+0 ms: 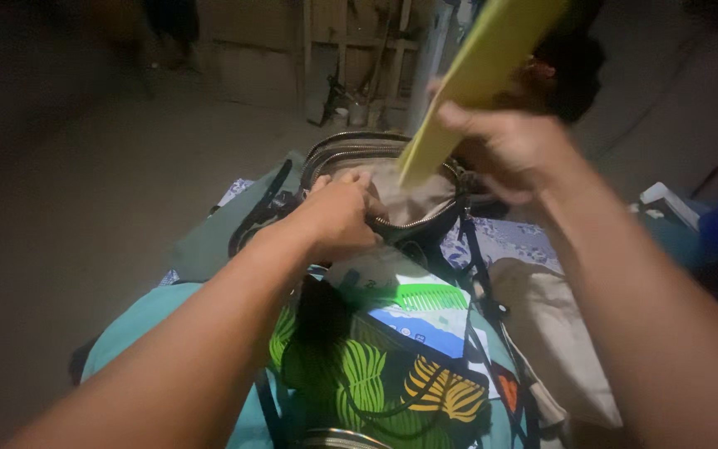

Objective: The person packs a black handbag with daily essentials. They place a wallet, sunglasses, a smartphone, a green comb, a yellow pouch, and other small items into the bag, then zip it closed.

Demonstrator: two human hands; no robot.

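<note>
Dim room, bag (pixel 409 195) on lap: left hand (pixel 338 218) grip on rim, right hand (pixel 513 150) w/ yellow folder (pixel 479 75).

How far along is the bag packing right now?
Done: the bag is unzipped, and the left hand holds its rim open. In hand: the right hand grips a yellow flat folder with its lower end inside the opening, most of it still sticking out. Left: a green comb and a blue-white packet still lie outside.
</note>
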